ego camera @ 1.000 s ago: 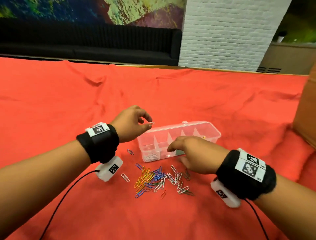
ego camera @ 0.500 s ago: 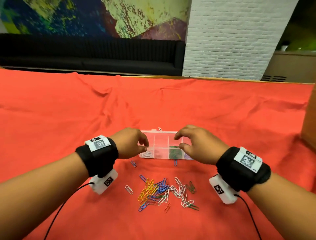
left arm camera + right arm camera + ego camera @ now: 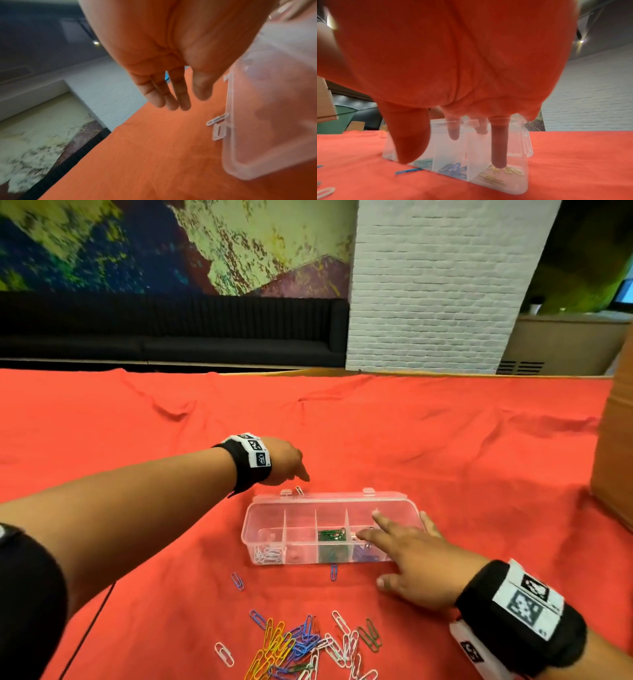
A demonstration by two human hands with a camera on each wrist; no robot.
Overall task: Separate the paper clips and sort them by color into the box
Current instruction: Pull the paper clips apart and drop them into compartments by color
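Observation:
A clear divided box (image 3: 325, 498) stands on the red cloth (image 3: 445, 440), with white, green, blue and yellow clips sorted in its compartments. My right hand (image 3: 394, 542) lies on its right end, fingers straight and spread; in the right wrist view one finger (image 3: 499, 148) reaches down to the yellow clips (image 3: 506, 171). My left hand (image 3: 296, 470) is stretched past the box's far left corner, fingers straight and empty, just above a white clip (image 3: 299, 490) lying beside a latch (image 3: 218, 132). A mixed pile of clips (image 3: 301, 645) lies near me.
Single clips lie apart from the pile: a blue clip (image 3: 237, 581), another blue clip (image 3: 333, 571) against the box front, and a white clip (image 3: 224, 654). A cardboard box (image 3: 616, 457) stands at the right edge. A black cable (image 3: 92, 628) runs under my left arm.
My left hand left the box's near left end and reached over to its far side. My right hand flattened onto the box's right end. The box was turned square earlier.

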